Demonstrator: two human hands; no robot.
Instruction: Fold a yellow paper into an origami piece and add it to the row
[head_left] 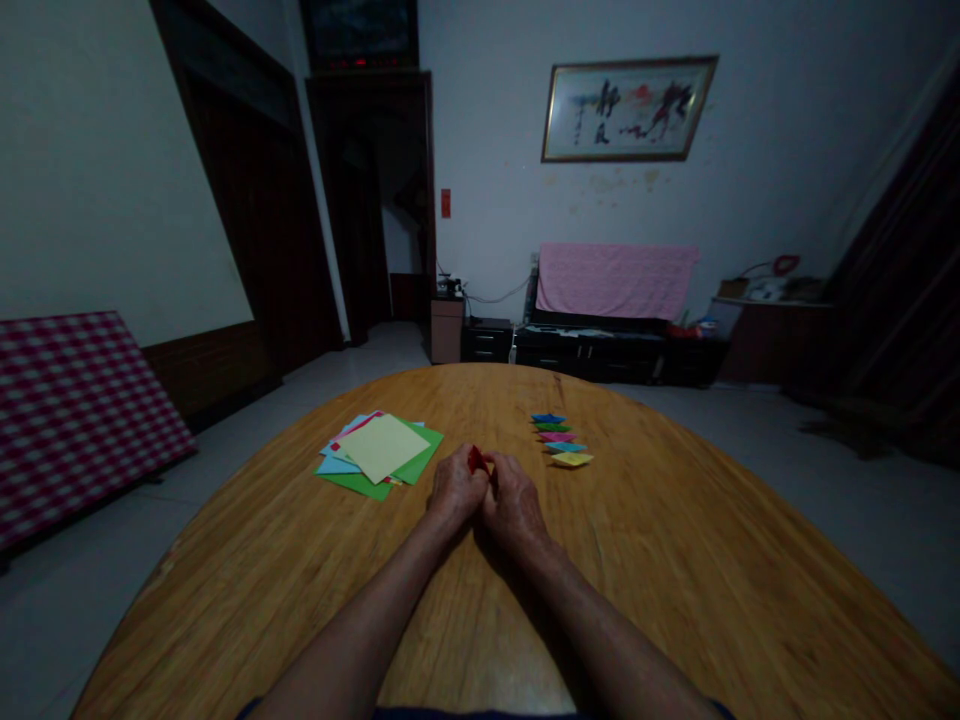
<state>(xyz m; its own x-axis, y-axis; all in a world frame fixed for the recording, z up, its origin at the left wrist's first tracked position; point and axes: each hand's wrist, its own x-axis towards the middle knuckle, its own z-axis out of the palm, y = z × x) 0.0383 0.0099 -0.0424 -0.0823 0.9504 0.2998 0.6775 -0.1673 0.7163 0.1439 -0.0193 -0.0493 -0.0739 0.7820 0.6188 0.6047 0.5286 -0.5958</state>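
Two bare forearms (pixel 360 630) reach forward from the near edge of the table (pixel 660 570) and angle inward until the wrists nearly meet. Both hands are curled, knuckles up, with their fingertips together. The left hand (pixel 456 487) and right hand (pixel 514 505) grip one small red paper (pixel 476 459) between them; the fingers hide most of it, so its shape cannot be made out. The table is wood with a streaky honey grain and a curved edge.

Just left of the hands lies one loose pile of square paper sheets (pixel 379 450), flat and slightly fanned: pale yellow on top, with green, light blue and pink beneath. Their exact number cannot be told. To the right of the hands, five small folded papers (pixel 559 437) form a column running far to near: blue, green, pink, pale blue and yellow, each flat and pointed.

Beyond the table are one checked panel (pixel 82 420) at far left, one framed painting (pixel 628 110) on the wall, and one pink cloth (pixel 616 280) above a low black cabinet (pixel 592 352).
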